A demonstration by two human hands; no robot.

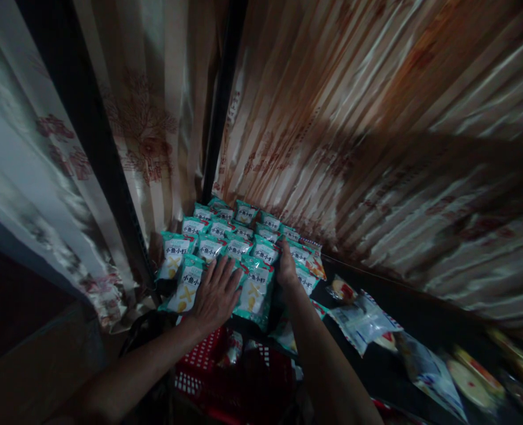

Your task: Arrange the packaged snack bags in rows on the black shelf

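Observation:
Several teal and white snack bags [226,245] stand packed in rows on a dark shelf [403,307] in the corner. My left hand [217,293] lies flat with fingers spread against the front bags, touching one teal bag [189,284] and its neighbour [255,290]. My right hand [286,267] presses on the right side of the same stack, its fingers curled round a bag edge and partly hidden. The scene is dim.
A red plastic basket [208,354] sits below the shelf under my arms. Other snack packets, white and red [363,321], lie loose on the shelf to the right. Patterned curtains [376,130] hang behind and to the left. A black upright post [219,100] stands in the corner.

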